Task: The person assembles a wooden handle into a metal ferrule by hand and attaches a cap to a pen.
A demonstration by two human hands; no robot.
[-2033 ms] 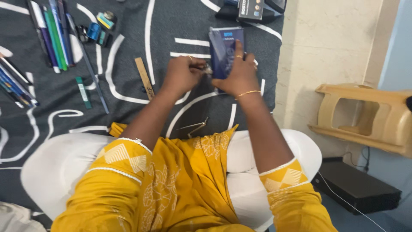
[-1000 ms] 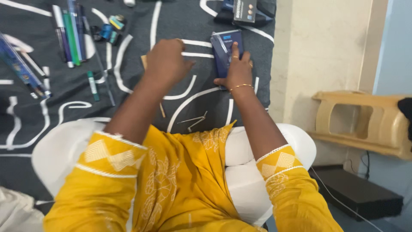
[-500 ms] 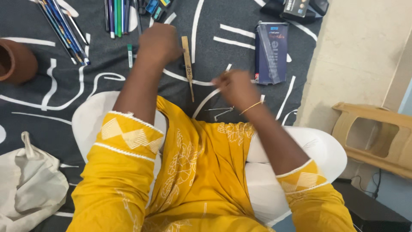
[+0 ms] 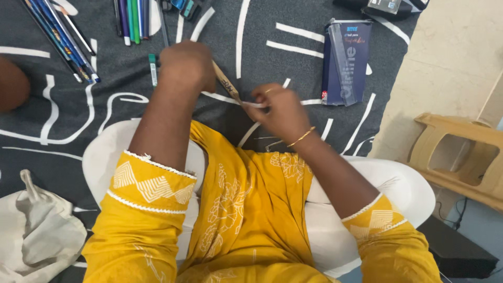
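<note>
Currently I have both hands on the flat wooden ruler (image 4: 226, 83), a narrow tan strip with dark printed markings, which lies slantwise above the dark grey cloth with white curved lines (image 4: 78, 105), between the two hands and just in front of my lap. My left hand (image 4: 184, 65) covers the upper end, its fingers curled down and together over the wood; my right hand (image 4: 279, 110) pinches the lower end, thumb and fingers closed on it. To do this step well I judge that the grip should stay at both ends, with the strip kept level and clear of the cloth so that it does not catch, and with even pressure so that the thin wood does not bend. The visible face is pale, straight-edged and unbroken; its ends are hidden under the hands. Near the left hand lies a small green marker (image 4: 152, 68), and beyond it a row of coloured pens (image 4: 131, 21). A dark blue rectangular box (image 4: 346, 63) rests well apart to the right. A thin metal tool sits partly hidden below the right wrist.
</note>
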